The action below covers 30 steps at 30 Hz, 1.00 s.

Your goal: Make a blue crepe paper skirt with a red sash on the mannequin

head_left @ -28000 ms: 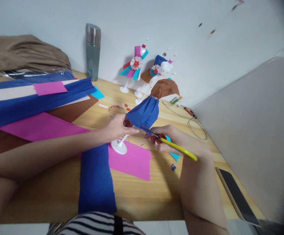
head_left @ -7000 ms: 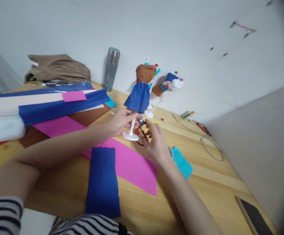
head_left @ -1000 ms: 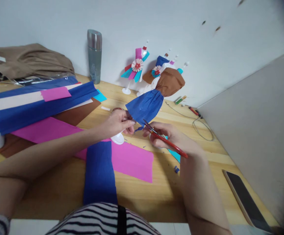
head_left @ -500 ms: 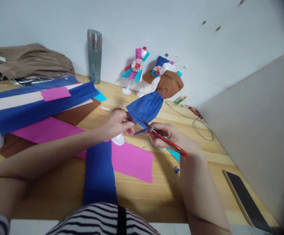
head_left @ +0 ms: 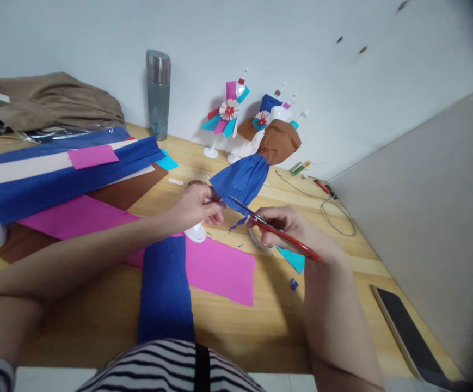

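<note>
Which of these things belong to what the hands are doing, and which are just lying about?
In use:
Left hand, at the lower edge of the blue-and-brown paper piece
Right hand, holding scissors at its blue part
Probably matching supplies: blue strip, pink sheet

Apparently just lying about:
Flask
Phone
Cable
Brown cloth

- A pale, bluish-white wall [head_left: 97, 32] is rising behind the wooden table [head_left: 256, 337], a few small dark marks [head_left: 363, 49] dotting its upper right.
- A plain greyish panel [head_left: 432, 190] is running along the table's right side.
- The tabletop is showing light, banded grain.
- Pale floor [head_left: 56, 378] is appearing below the front edge.
- Soft light is casting blurred shadows.
</note>
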### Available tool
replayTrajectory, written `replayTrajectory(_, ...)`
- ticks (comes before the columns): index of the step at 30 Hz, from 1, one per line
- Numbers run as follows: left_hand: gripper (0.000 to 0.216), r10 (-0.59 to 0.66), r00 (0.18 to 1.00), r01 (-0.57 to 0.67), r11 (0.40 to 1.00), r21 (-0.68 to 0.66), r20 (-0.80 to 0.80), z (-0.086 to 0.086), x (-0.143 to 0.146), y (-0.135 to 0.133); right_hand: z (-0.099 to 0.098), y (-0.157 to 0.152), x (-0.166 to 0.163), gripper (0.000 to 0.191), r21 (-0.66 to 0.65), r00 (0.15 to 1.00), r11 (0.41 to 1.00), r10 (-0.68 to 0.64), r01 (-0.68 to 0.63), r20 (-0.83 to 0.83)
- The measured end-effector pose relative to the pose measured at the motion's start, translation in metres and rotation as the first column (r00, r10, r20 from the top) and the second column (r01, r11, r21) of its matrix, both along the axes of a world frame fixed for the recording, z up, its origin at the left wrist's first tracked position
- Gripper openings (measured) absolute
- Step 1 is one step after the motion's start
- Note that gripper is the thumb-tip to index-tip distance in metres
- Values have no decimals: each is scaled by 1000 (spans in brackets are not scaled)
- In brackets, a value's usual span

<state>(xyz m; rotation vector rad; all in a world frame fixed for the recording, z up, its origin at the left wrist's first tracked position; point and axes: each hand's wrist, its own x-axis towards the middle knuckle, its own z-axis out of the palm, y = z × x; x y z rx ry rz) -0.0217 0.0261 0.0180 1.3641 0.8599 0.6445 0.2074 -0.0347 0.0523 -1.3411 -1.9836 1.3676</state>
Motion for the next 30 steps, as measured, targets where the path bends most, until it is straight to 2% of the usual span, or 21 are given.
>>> replayTrajectory(9, 14, 51, 999, -51, 993, -104, 1, 10, 2, -3, 3, 0, 2, 50, -8, 998, 999, -39, 40, 44)
replayTrajectory(13, 14, 62, 998, -63, 993, -103, -13, 10, 2, -4, 4, 0, 2, 50, 0, 996, 999, -43, 43, 73)
replayTrajectory(20, 14, 35, 999, -32, 995, -94, 23, 7, 0, -3, 9, -2, 2, 53, 131, 988, 987, 79, -96, 129)
replayTrajectory(26, 16, 42, 999, -45, 991, -125, -23, 14, 1, -5, 10, -2, -2, 51, 118, 967, 983, 111, -141, 230)
replayTrajectory(30, 11, 43, 999, -44, 989, -141, -11, 11, 2, -4, 14, -3, -2, 54, 131, 961, 981, 105, -142, 257)
